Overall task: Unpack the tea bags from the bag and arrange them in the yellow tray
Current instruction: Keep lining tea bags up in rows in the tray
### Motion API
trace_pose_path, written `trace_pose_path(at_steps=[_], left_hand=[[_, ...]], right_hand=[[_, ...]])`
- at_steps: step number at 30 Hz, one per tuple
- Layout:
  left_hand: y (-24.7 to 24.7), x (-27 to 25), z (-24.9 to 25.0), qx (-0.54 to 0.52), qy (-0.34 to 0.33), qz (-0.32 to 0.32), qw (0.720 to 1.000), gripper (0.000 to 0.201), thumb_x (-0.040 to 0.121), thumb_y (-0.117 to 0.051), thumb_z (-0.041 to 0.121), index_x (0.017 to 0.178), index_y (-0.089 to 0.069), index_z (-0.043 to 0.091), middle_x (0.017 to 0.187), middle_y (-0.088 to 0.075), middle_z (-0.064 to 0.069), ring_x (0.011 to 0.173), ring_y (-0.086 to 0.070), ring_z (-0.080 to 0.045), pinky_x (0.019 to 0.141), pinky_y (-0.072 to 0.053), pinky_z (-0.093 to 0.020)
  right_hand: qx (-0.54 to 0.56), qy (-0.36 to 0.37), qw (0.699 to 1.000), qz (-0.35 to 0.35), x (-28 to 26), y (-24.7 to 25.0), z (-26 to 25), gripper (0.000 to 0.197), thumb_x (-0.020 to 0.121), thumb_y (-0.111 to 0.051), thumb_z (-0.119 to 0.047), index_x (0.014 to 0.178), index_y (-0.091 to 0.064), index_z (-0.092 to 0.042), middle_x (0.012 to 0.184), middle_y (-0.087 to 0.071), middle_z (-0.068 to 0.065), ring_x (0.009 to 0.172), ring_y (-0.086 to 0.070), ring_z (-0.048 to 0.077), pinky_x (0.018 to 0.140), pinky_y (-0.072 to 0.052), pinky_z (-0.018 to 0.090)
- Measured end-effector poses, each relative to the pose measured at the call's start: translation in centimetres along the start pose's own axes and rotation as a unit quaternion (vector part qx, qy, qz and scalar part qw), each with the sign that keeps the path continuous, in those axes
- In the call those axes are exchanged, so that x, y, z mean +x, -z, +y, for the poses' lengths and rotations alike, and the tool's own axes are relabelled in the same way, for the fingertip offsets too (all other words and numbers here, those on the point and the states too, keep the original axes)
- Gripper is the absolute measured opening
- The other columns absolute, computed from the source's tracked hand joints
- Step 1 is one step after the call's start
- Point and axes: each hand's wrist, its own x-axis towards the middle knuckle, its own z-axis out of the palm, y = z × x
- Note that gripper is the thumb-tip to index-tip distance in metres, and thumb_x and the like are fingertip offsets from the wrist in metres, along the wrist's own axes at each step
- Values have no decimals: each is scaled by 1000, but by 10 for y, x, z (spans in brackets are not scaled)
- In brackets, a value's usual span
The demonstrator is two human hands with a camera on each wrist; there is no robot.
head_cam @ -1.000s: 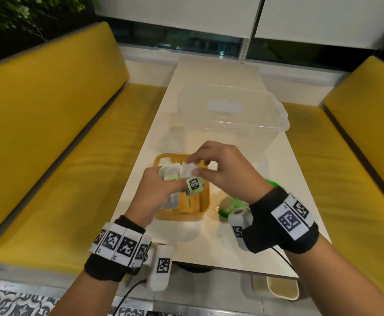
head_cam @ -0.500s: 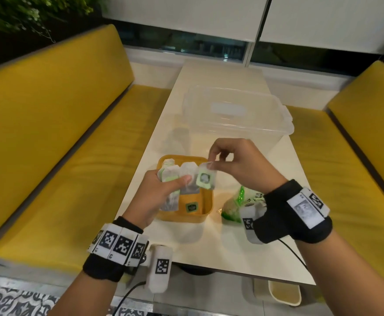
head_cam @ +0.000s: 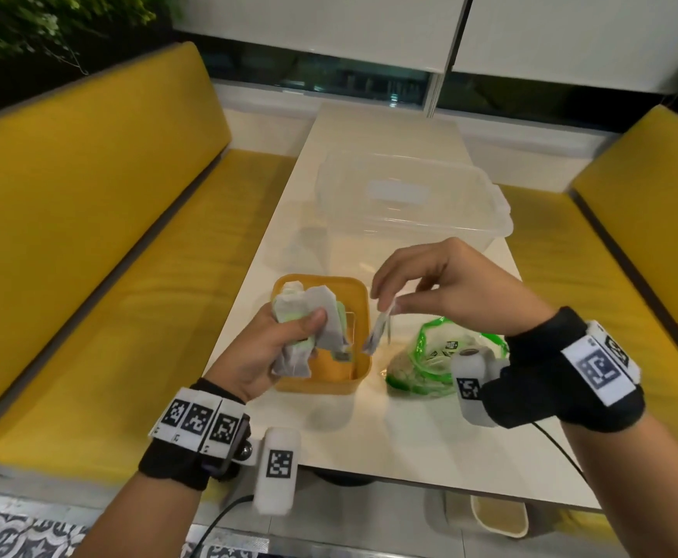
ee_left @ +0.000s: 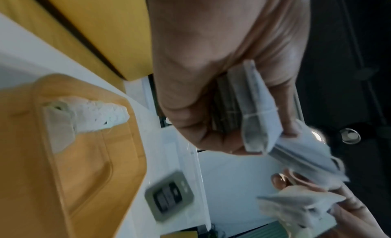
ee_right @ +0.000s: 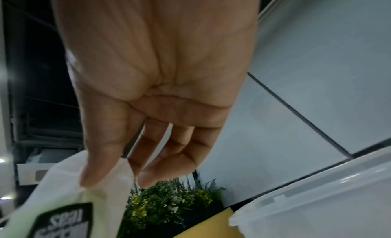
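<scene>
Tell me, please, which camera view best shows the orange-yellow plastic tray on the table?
The head view: the orange-yellow plastic tray appears nearly whole on the white table, partly hidden by the left hand gripping tea bags. The left wrist view shows its interior close but cropped. The right wrist view shows no tray.

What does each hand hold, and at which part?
The left hand grips a bunch of tea bags around their middle. The right hand pinches one tea bag by its top edge.

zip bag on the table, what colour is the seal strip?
Bright green on clear plastic: the zip bag shows best in the head view, lying right of the yellow tray.
</scene>
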Motion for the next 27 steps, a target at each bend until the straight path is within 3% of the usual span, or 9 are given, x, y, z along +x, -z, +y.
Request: trace_pose_path(at_steps=[2, 4, 7, 11, 15, 17, 21, 25, 27], left_hand=[[-3, 0, 0, 8, 9, -42, 999, 50, 40, -94, 52, 76, -78, 22, 75, -72, -3, 67, -67, -13, 57, -55, -24], [-7, 1, -1, 10, 16, -76, 997, 52, 36, -95, 53, 77, -79, 25, 77, -73, -1, 70, -69, -13, 62, -56, -26], [-14, 2, 0, -8, 14, -118, 993, 51, 42, -96, 45, 86, -79, 24, 86, -75, -1, 79, -72, -13, 71, -58, -26], [-18, 0, 6, -10, 13, -122, 992, 49, 38, -97, 41, 81, -80, 25, 80, -75, 0, 73, -72, -12, 62, -56, -23], [-13, 5, 5, 28, 23, -7, 999, 28, 65, -82, 12, 91, -73, 13, 77, -73, -2, 66, -67, -12, 56, -55, -23], [-4, 8, 3, 25, 25, 64, 997, 31, 70, -77, 20, 98, -69, 9, 82, -73, -7, 71, -66, -16, 58, -54, -26], [8, 6, 9, 42, -8, 157, 987, 23, 70, -75, 28, 89, -77, 15, 92, -73, -7, 79, -64, -18, 81, -51, -40], [6, 4, 20, 96, -59, 180, 977, 22, 71, -76, 31, 89, -78, 17, 95, -67, -19, 87, -63, -28, 85, -51, -52], [2, 4, 24, 124, -79, 170, 974, 25, 77, -74, 27, 100, -76, 18, 102, -71, -16, 91, -66, -23, 85, -54, -48]], right_hand=[[15, 18, 1000, -17, 4, -4, -8, 10, 83, -72, -1, 83, -76, -10, 103, -71, -5, 95, -64, 14, 68, -48, 37], [25, 35, 998, -39, 9, -6, -15, 10, 83, -72, 0, 84, -76, -8, 109, -71, -5, 98, -63, 10, 72, -48, 40], [44, 50, 994, -83, 17, -8, -21, 7, 81, -71, 3, 84, -75, -2, 109, -72, -1, 98, -63, 3, 73, -49, 35], [76, 62, 989, -109, 21, -13, -26, 10, 80, -70, 7, 86, -75, 1, 95, -72, 8, 84, -64, 6, 71, -46, 16], [54, 31, 998, -15, 27, -7, -20, 7, 83, -70, 3, 88, -75, 1, 82, -73, 9, 71, -65, 14, 61, -49, 17], [10, 16, 999, 34, 29, 0, -15, 8, 83, -71, 1, 88, -76, -2, 76, -72, 8, 67, -65, 19, 55, -51, 21], [-77, -14, 994, 79, 33, 13, -8, 8, 79, -75, -3, 85, -77, -10, 73, -70, -5, 65, -60, 3, 62, -48, 15], [-86, -29, 991, 98, 41, 20, -5, 9, 78, -76, -5, 86, -76, -10, 81, -73, -2, 71, -63, 3, 66, -46, 10], [-67, -22, 992, 100, 45, 20, -6, 10, 80, -74, -4, 89, -75, -6, 85, -74, 3, 74, -65, 5, 67, -48, 11]])
